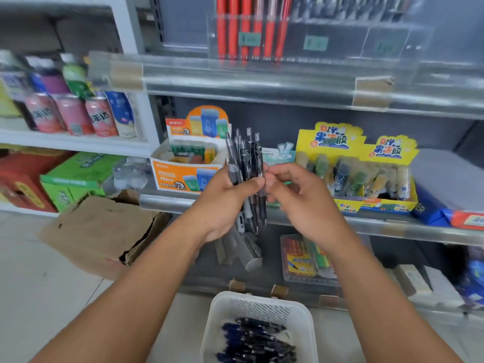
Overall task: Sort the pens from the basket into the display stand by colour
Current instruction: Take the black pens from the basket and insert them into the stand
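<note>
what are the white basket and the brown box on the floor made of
The white basket looks like moulded plastic: smooth matt walls, slotted vents. The brown box looks like plain cardboard, matt, with a torn, ragged edge.

At ten o'clock, the pink drink cans (72, 115) read "年达" in white. Near centre, the orange eraser box (187, 176) reads "48pcs" on its front. Out at three o'clock, the yellow glue-stick box (356, 142) shows "DIY" twice on its header card, and "GLU STICK" runs along its front lip. Green price tags (315, 43) on the display stand (392, 38) at twelve o'clock are too blurred to read.
</note>
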Available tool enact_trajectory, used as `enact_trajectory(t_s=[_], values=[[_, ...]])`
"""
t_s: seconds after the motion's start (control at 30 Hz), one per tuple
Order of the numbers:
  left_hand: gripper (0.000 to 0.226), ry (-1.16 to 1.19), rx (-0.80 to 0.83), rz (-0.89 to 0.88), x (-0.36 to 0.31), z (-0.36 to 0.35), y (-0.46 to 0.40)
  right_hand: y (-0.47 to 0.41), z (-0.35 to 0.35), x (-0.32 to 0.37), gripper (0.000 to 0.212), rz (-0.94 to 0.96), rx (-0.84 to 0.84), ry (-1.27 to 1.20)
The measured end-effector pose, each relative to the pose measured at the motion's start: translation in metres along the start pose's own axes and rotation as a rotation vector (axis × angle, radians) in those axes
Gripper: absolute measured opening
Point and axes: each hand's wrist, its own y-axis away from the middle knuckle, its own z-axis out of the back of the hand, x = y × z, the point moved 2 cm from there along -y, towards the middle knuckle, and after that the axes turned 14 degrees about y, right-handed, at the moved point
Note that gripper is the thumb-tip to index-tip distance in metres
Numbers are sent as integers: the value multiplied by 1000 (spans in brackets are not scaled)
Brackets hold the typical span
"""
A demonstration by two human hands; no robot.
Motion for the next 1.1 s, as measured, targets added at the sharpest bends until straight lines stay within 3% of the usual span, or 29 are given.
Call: enact_trajectory(t_s=[0.3, 0.57, 0.7, 1.1], values=[[24, -113, 163, -137, -91, -31, -20, -38, 51, 82, 24, 187, -61, 6], [18, -125, 208, -178, -125, -40, -25, -59, 67, 122, 15, 227, -68, 13], [20, -74, 163, -197, -125, -33, -26, -65, 67, 126, 5, 211, -51, 23], [24, -39, 94, -208, -127, -27, -34, -76, 63, 130, 10, 184, -106, 52]])
